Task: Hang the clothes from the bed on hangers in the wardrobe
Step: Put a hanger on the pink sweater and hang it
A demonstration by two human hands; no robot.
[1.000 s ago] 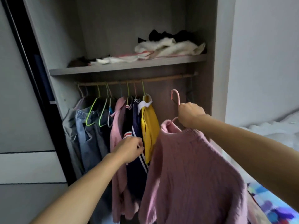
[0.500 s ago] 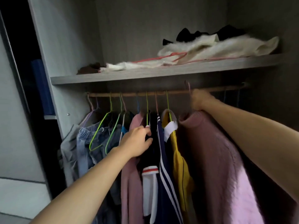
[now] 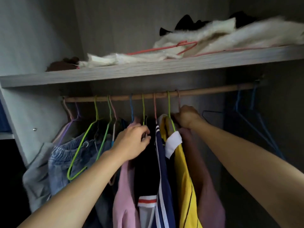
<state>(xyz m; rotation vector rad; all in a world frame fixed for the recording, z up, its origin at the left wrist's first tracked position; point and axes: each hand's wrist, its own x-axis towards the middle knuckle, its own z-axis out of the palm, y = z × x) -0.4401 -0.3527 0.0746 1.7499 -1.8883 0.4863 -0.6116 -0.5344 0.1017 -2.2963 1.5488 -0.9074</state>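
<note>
Pink sweater just below right hand, hand gripping its hanger on rail, left hand pinching dark garment

A single head-worn camera is looking forward into the wardrobe, sitting roughly level with the shelf and close to it. The shelf is spanning the upper frame, and the wide lens is tilting and bowing its edge. The rail is crossing the middle, with the pink hanger hooked near the centre and the hanging clothes filling the lower middle. The left forearm and right forearm are entering from the bottom corners.
</note>
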